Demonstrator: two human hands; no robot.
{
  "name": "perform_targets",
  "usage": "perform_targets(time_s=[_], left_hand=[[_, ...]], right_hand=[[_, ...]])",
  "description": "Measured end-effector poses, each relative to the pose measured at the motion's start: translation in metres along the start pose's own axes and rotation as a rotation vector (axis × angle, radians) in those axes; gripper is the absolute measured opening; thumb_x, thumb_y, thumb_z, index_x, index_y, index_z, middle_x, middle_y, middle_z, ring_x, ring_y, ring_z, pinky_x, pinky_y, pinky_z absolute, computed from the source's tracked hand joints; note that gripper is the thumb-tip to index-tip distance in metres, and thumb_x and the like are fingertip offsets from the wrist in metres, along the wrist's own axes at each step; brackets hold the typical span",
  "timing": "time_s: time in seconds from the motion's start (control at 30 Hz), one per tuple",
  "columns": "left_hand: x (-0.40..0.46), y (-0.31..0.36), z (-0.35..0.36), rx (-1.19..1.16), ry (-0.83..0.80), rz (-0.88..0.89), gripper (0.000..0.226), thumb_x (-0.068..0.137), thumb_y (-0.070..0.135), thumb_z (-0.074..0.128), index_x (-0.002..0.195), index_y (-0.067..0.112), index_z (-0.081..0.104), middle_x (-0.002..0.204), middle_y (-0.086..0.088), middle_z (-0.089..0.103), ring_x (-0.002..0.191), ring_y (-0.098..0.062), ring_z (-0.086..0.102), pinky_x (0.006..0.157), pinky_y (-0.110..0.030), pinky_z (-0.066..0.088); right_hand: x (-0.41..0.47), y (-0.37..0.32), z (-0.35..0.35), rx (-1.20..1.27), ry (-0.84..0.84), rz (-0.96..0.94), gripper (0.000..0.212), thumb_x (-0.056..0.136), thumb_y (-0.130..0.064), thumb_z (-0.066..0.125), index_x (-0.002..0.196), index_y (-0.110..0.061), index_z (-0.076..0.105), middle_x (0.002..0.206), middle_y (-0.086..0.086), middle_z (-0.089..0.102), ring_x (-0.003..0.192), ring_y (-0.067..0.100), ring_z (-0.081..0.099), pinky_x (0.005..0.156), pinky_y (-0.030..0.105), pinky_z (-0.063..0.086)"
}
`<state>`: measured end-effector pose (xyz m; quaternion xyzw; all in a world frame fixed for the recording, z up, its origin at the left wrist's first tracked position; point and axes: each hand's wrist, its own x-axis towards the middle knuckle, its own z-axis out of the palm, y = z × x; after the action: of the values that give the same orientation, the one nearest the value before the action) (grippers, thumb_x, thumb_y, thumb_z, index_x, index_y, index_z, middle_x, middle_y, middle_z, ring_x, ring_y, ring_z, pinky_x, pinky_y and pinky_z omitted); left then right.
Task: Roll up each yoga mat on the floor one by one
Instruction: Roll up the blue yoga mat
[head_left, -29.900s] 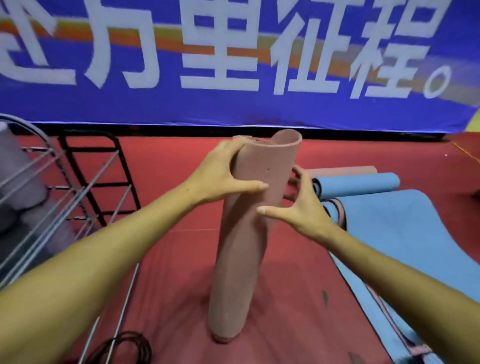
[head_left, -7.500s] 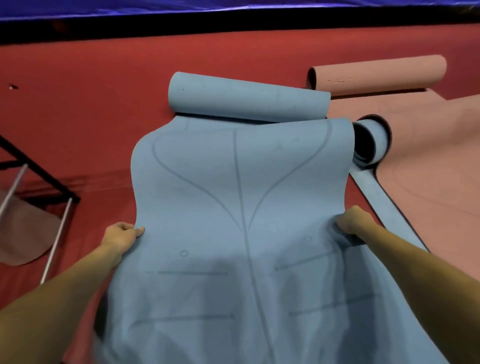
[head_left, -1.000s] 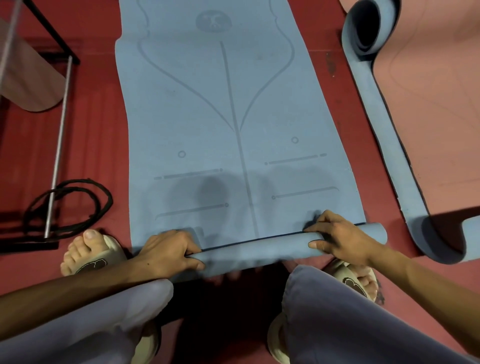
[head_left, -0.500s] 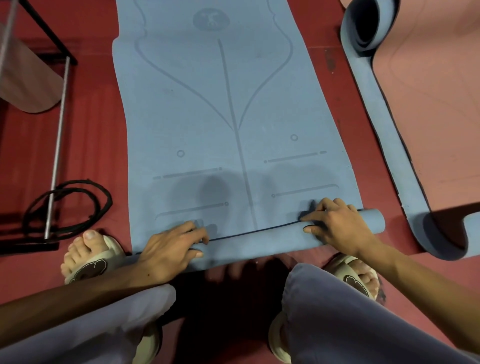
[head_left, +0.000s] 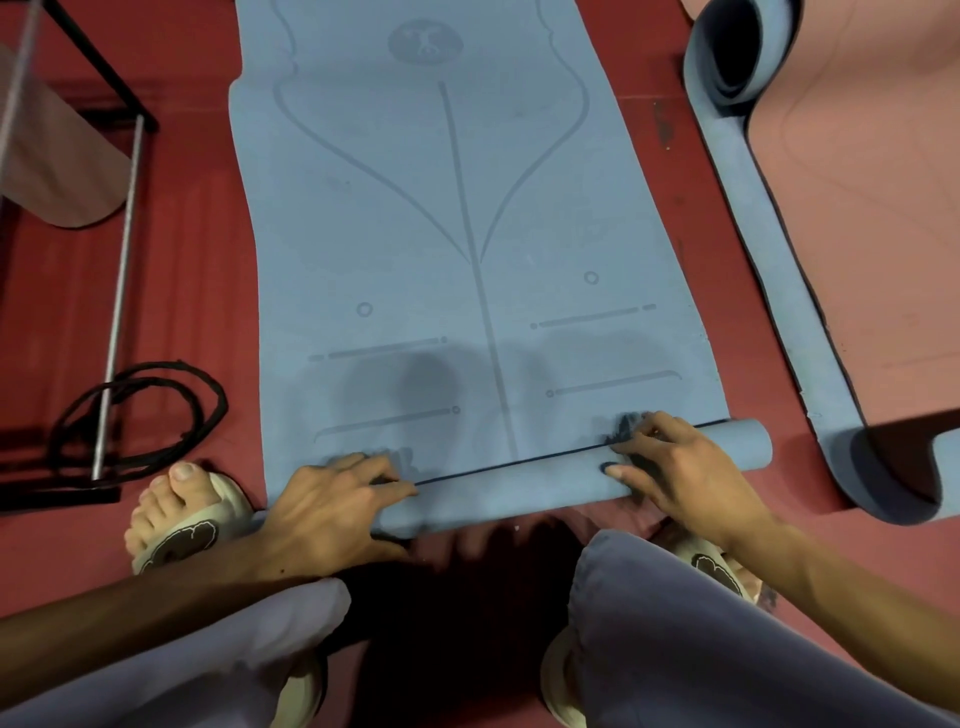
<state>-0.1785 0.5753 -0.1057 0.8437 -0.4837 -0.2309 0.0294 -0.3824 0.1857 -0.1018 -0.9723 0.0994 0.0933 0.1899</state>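
Both hands (head_left: 332, 499) on blue mat (head_left: 467, 218)

The long blue printed yoga mat (head_left: 457, 218) runs off the top edge. The pink mat (head_left: 872, 182) and black metal rack (head_left: 78, 57) are cropped by the frame. Fingertips (head_left: 631, 423) blur, perhaps from motion, over the thin roll's seam.
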Motion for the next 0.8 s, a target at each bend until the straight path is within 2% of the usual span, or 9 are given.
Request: perform_targets(time_s=[0.07, 0.13, 0.17, 0.3, 0.43, 0.53, 0.6, 0.67, 0.8], left_hand=[[0.0, -0.003, 0.0, -0.034, 0.0, -0.027, 0.068, 0.074, 0.091, 0.044, 0.124, 0.051, 0.068, 0.111, 0.024, 0.056, 0.103, -0.006, 0.065, 0.059, -0.024, 0.047], [0.002, -0.004, 0.0, -0.061, -0.02, -0.072, 0.067, 0.077, 0.089, 0.04, 0.129, 0.054, 0.065, 0.113, 0.024, 0.052, 0.11, -0.004, 0.06, 0.065, -0.025, 0.043], [0.003, -0.003, -0.001, -0.072, -0.041, -0.084, 0.068, 0.078, 0.089, 0.038, 0.132, 0.055, 0.063, 0.114, 0.024, 0.05, 0.113, -0.003, 0.057, 0.069, -0.025, 0.041], [0.009, -0.004, -0.008, -0.094, -0.076, -0.086, 0.055, 0.089, 0.079, 0.047, 0.139, 0.057, 0.056, 0.115, 0.025, 0.051, 0.117, 0.0, 0.049, 0.081, -0.025, 0.042], [0.017, -0.012, -0.017, -0.153, -0.085, -0.102, 0.044, 0.092, 0.072, 0.058, 0.133, 0.056, 0.061, 0.107, 0.024, 0.057, 0.11, -0.001, 0.053, 0.083, -0.028, 0.048], [0.021, -0.018, -0.018, -0.225, -0.051, -0.178, 0.044, 0.087, 0.073, 0.065, 0.124, 0.05, 0.062, 0.102, 0.029, 0.06, 0.104, 0.002, 0.056, 0.083, -0.028, 0.05], [0.024, -0.019, -0.018, -0.276, -0.028, -0.227, 0.041, 0.085, 0.07, 0.07, 0.116, 0.046, 0.059, 0.099, 0.03, 0.062, 0.1, 0.003, 0.057, 0.079, -0.026, 0.048], [0.026, -0.018, -0.019, -0.273, -0.021, -0.23, 0.036, 0.086, 0.068, 0.069, 0.11, 0.043, 0.057, 0.097, 0.03, 0.062, 0.1, 0.003, 0.056, 0.076, -0.025, 0.045], [0.027, -0.017, -0.018, -0.234, 0.009, -0.233, 0.032, 0.089, 0.067, 0.067, 0.109, 0.042, 0.06, 0.106, 0.026, 0.06, 0.109, -0.001, 0.054, 0.076, -0.03, 0.043]], right_hand=[[-0.003, 0.004, -0.005, -0.037, -0.068, -0.035, 0.059, 0.091, -0.073, 0.063, 0.126, -0.027, 0.072, 0.116, -0.009, 0.055, 0.102, 0.017, 0.059, 0.083, 0.026, 0.047], [-0.001, 0.011, -0.008, -0.157, -0.116, -0.109, 0.074, 0.086, -0.083, 0.055, 0.136, -0.029, 0.067, 0.122, -0.008, 0.054, 0.11, 0.02, 0.055, 0.09, 0.034, 0.052], [0.002, 0.013, -0.009, -0.193, -0.128, -0.128, 0.075, 0.086, -0.082, 0.054, 0.138, -0.029, 0.066, 0.123, -0.008, 0.055, 0.112, 0.021, 0.054, 0.093, 0.039, 0.054], [0.015, 0.018, -0.012, -0.223, -0.129, -0.146, 0.072, 0.092, -0.08, 0.043, 0.139, -0.03, 0.067, 0.121, -0.008, 0.057, 0.102, 0.021, 0.054, 0.085, 0.04, 0.056], [0.026, 0.02, -0.016, -0.173, -0.192, -0.129, 0.073, 0.092, -0.081, 0.037, 0.142, -0.035, 0.064, 0.118, -0.011, 0.059, 0.097, 0.019, 0.057, 0.08, 0.04, 0.056], [0.035, 0.02, -0.02, -0.062, -0.235, -0.051, 0.061, 0.092, -0.075, 0.053, 0.139, -0.037, 0.058, 0.119, -0.014, 0.062, 0.103, 0.018, 0.06, 0.087, 0.04, 0.053], [0.04, 0.019, -0.022, -0.016, -0.232, -0.002, 0.048, 0.09, -0.064, 0.067, 0.125, -0.035, 0.054, 0.112, -0.012, 0.064, 0.102, 0.018, 0.061, 0.081, 0.037, 0.049], [0.045, 0.017, -0.023, -0.04, -0.245, 0.01, 0.041, 0.09, -0.06, 0.069, 0.116, -0.033, 0.051, 0.103, -0.011, 0.063, 0.097, 0.019, 0.061, 0.075, 0.036, 0.046], [0.049, 0.015, -0.022, -0.079, -0.237, 0.029, 0.039, 0.091, -0.059, 0.069, 0.116, -0.032, 0.057, 0.104, -0.013, 0.062, 0.102, 0.02, 0.055, 0.079, 0.04, 0.051]])
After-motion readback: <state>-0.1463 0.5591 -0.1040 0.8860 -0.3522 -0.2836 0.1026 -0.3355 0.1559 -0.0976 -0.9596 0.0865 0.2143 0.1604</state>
